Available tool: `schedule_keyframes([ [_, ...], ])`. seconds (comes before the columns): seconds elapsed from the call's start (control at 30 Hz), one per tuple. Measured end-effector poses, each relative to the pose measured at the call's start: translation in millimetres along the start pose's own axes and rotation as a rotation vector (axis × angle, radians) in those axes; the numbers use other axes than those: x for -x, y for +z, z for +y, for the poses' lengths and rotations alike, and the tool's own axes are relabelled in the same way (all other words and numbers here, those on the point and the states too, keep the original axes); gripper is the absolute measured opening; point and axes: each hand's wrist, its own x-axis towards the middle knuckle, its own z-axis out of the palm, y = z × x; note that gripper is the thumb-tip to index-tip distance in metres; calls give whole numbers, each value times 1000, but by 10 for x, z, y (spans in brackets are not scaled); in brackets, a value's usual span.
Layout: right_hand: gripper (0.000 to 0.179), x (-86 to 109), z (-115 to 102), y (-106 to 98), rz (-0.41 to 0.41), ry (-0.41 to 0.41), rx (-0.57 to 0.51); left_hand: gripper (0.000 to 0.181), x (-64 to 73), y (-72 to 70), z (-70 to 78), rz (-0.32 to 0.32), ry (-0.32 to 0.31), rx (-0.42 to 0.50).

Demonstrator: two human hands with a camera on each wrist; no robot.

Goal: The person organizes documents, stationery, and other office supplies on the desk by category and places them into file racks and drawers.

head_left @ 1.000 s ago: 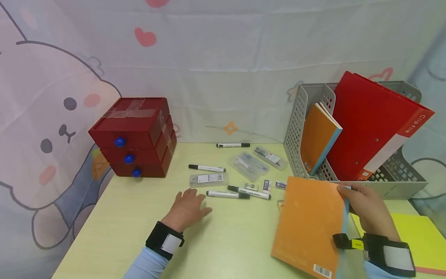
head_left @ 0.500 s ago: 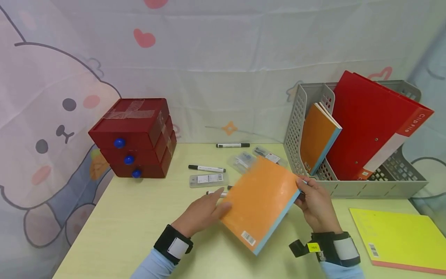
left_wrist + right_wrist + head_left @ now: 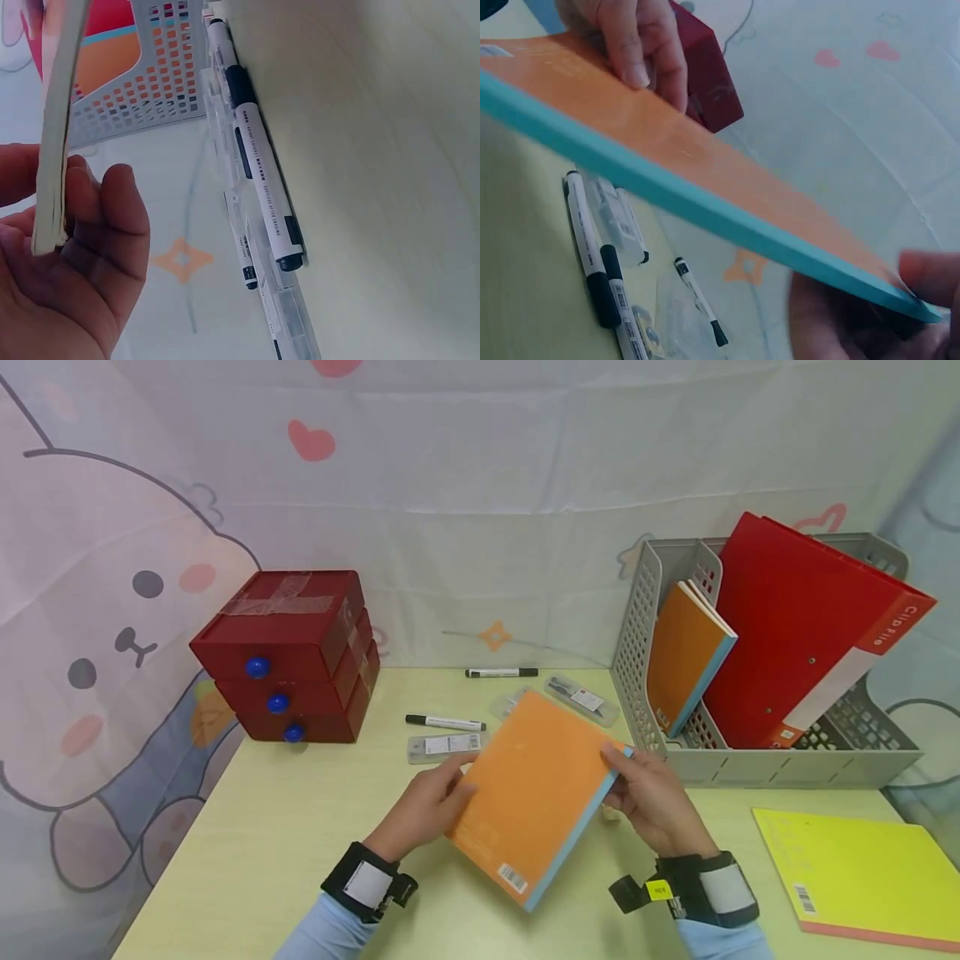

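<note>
Notebook (image 3: 536, 793): thin, smooth, rectangular. Left hand (image 3: 416, 806) pinches its edge, right hand (image 3: 656, 797) pinches its blue spine (image 3: 575, 832); perforated rack (image 3: 810, 769) right of notebook.

Pale printed cloth (image 3: 450, 568) behind a light yellow table (image 3: 225, 860).

The cloth, off-white to faint lavender, carries long horizontal creases and also runs down past the table's left edge. On its left part is printed a large white animal face (image 3: 168, 631) with grey eyes and pink cheeks, above a blue garment bearing an orange carrot (image 3: 211, 717). Pink hearts (image 3: 311, 441) and an orange four-pointed star (image 3: 495, 636) mark the middle; the far right turns bluish. Light is soft, with blurred shadows on the tabletop.
</note>
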Motion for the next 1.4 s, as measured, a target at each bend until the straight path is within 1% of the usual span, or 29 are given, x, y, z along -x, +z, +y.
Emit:
schedule_keyframes([
  [0.07,40,-10,2,-19,-68,21,66,41,0,-14,0,19,4,10],
  [0.13,39,-12,2,-43,-123,51,104,40,-5,-29,-8,30,4,35],
  [0.2,32,-16,0,-75,-164,54,104,38,-9,-43,-22,39,4,55],
  [0.3,19,-26,-20,-117,-195,35,39,34,-15,-68,-44,59,7,90],
  [0.37,17,-26,-53,-135,-196,4,-5,33,-14,-89,-49,76,4,101],
  [0.43,15,-14,-99,-147,-188,-25,-24,32,-15,-108,-49,93,3,111],
  [0.5,14,6,-153,-144,-171,-52,-14,32,-15,-123,-45,104,2,115],
  [0.6,14,44,-242,-121,-152,-80,30,31,-24,-134,-37,101,9,110],
  [0.73,16,97,-368,-96,-122,-113,69,31,-22,-149,-21,110,10,90],
  [0.83,24,126,-470,-108,-46,-137,90,30,-12,-168,-33,137,-1,48],
  [0.97,46,136,-596,-164,120,-201,177,29,-1,-204,-68,164,-16,-25],
  [1.03,49,126,-648,-205,206,-240,206,28,2,-222,-84,163,-28,-55],
  [1.1,48,116,-699,-248,281,-270,220,29,4,-233,-104,164,-34,-93],
  [1.17,47,109,-758,-294,344,-283,215,32,6,-243,-122,161,-53,-140],
  [1.27,52,120,-866,-355,435,-284,262,40,12,-249,-144,148,-89,-246],
  [1.33,55,124,-945,-384,493,-283,330,44,23,-250,-151,130,-112,-324],
  [1.4,58,128,-1019,-406,549,-277,422,48,45,-249,-156,94,-149,-395],
])
